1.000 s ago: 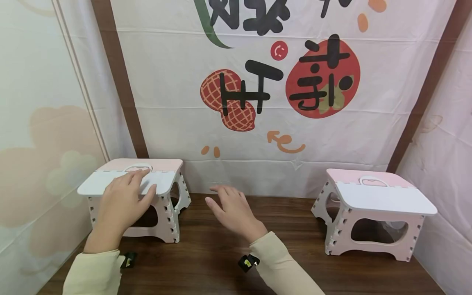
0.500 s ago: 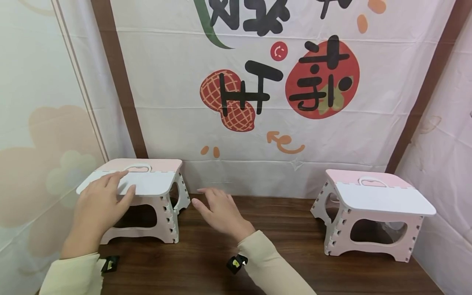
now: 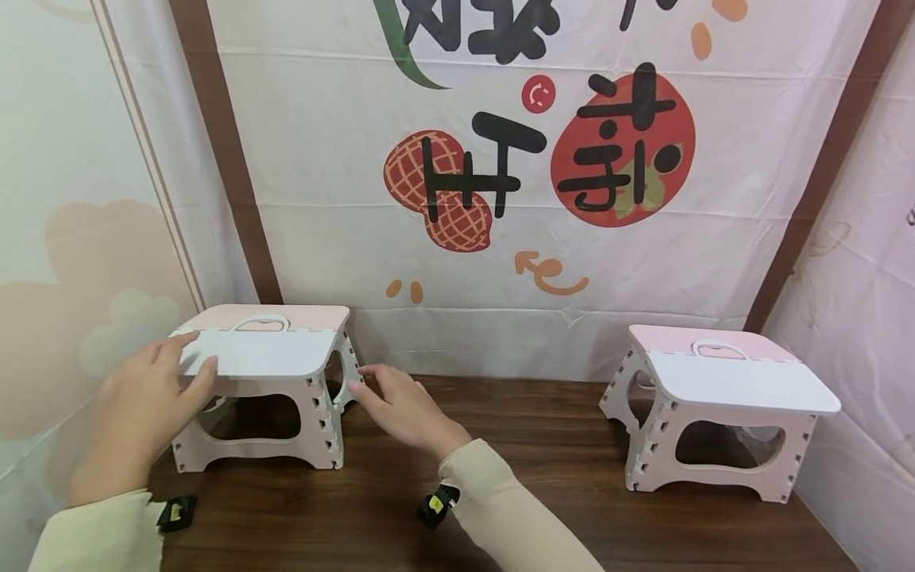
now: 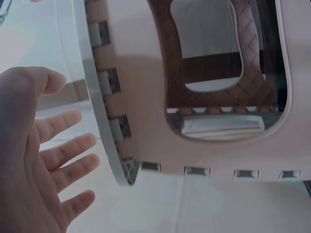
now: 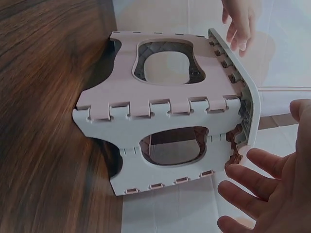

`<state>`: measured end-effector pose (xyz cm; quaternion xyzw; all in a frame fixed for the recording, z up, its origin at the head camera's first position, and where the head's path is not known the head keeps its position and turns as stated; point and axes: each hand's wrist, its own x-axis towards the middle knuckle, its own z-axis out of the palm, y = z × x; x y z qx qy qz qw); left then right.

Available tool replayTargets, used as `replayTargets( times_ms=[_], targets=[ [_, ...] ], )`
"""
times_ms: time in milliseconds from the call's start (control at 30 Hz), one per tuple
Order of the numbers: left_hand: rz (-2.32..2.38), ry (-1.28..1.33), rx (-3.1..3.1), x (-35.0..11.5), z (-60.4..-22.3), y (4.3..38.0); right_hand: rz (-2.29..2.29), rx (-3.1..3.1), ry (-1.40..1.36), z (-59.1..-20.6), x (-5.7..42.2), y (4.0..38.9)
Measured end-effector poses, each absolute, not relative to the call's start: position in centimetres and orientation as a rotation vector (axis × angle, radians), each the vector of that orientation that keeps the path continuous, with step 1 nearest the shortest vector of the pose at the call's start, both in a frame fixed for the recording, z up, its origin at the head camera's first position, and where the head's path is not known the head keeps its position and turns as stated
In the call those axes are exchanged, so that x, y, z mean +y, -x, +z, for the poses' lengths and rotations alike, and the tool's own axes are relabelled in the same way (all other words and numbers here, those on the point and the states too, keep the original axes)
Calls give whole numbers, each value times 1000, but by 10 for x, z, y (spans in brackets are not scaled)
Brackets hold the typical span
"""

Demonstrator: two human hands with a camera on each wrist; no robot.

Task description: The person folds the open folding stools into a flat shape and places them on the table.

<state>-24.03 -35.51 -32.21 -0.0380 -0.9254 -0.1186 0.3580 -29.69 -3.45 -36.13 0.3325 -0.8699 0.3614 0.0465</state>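
A pink and white folding step stool (image 3: 264, 353) stands unfolded on the left side of the wooden table. My left hand (image 3: 143, 405) is at its left front corner, fingers spread and relaxed, overlapping the edge of the seat in the head view. In the left wrist view the fingers of that hand (image 4: 53, 145) lie beside the seat's edge, holding nothing. My right hand (image 3: 403, 405) hovers just right of the same stool, fingertips close to its side legs. The right wrist view shows the loose fingers of the right hand (image 5: 272, 189) near the seat's edge, holding nothing.
A second pink and white folding stool (image 3: 743, 381) stands unfolded at the right of the brown wooden table (image 3: 500, 477). Behind the table hangs a printed white cloth (image 3: 322, 199), with more cloth along both sides. Each wrist carries a small black device (image 3: 438, 504).
Both hands have moved left. The left hand has gone from over the stool's seat to its left corner, and the right hand has come closer to the stool's right side.
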Motion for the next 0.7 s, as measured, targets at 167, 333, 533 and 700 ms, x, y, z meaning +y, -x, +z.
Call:
replayTargets(
  times_ms=[167, 333, 533, 700],
  targets=[
    [-329, 67, -2441, -366, -322, 242, 1169, -2659, -1015, -362, -42, 299],
    [-324, 4, -2504, -378, -322, 243, 1237, -2668, -1017, -361, -48, 298],
    [-369, -126, -2517, -386, -329, 245, 1258, -2675, -1004, -361, -53, 297],
    [-503, -167, -2505, -390, -334, 246, 1390, -2688, -993, -365, -55, 299]
  ],
)
